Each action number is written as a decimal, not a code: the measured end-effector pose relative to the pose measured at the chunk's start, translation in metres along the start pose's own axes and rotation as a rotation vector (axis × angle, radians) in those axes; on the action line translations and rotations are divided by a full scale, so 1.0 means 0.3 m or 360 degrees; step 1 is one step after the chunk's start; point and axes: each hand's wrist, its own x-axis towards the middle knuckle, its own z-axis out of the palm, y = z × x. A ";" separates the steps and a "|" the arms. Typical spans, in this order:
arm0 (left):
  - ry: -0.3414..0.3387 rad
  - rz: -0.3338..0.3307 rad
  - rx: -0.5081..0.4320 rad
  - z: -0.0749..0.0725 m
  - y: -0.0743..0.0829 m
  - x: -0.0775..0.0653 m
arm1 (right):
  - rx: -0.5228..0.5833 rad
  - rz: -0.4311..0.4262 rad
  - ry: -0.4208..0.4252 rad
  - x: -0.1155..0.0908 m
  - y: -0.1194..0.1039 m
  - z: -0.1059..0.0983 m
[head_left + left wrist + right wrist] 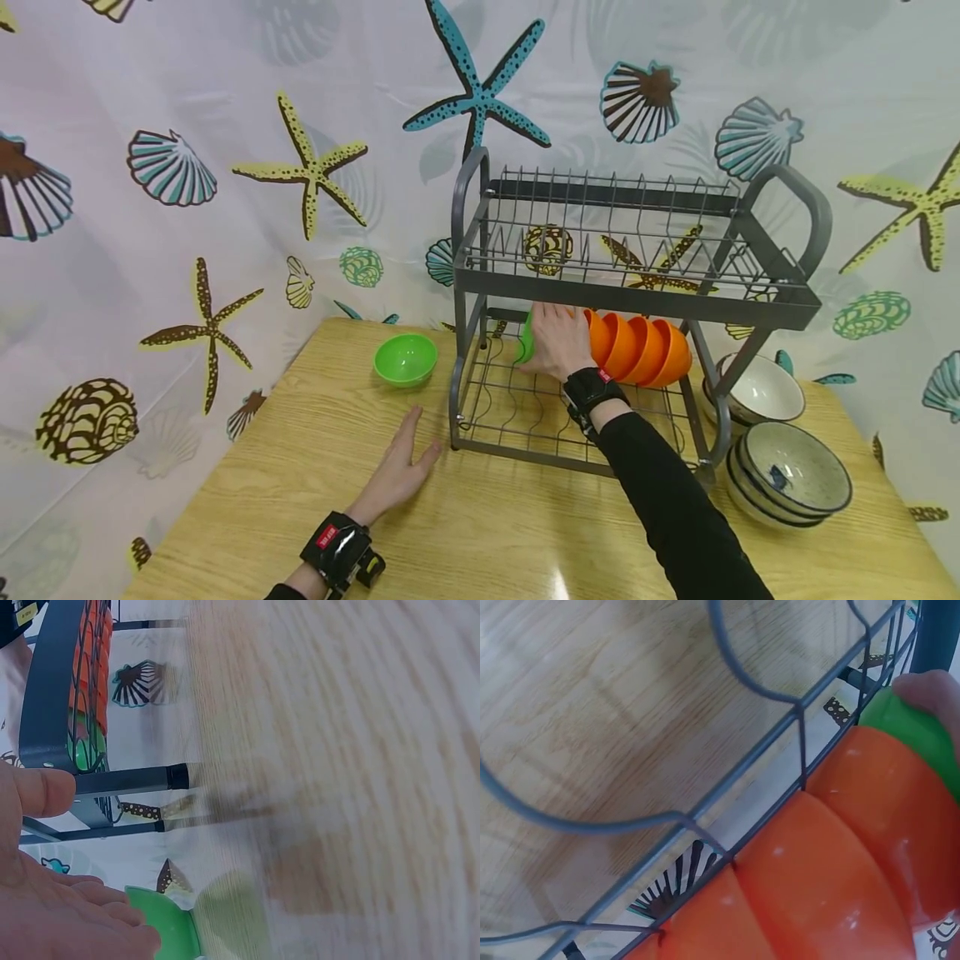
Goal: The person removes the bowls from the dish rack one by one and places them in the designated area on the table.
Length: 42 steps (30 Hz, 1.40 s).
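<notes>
My right hand reaches into the lower tier of a two-tier dish rack and holds a green bowl. That bowl stands on its side at the left end of a row of orange bowls; a thumb or finger lies on its rim in the right wrist view. My left hand is over the table left of the rack, its fingers extended and holding nothing. Just beyond it, a second green bowl sits upright on the table, partly behind the fingers in the left wrist view.
Right of the rack stand a stack of speckled ceramic bowls and, behind it, a white bowl. The upper wire tier hangs over the right hand. A shell-and-starfish curtain backs the wooden table.
</notes>
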 end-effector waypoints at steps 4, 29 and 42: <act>-0.0001 0.0001 0.0000 -0.001 0.001 0.000 | -0.0005 0.0003 0.0034 -0.010 0.010 0.007; 0.0285 0.0100 -0.0129 0.007 0.019 0.015 | 0.0565 0.0124 0.0229 -0.037 0.010 -0.033; 0.0497 0.0320 -0.0306 -0.019 0.071 0.019 | 0.1214 0.0228 0.0171 -0.075 -0.005 -0.100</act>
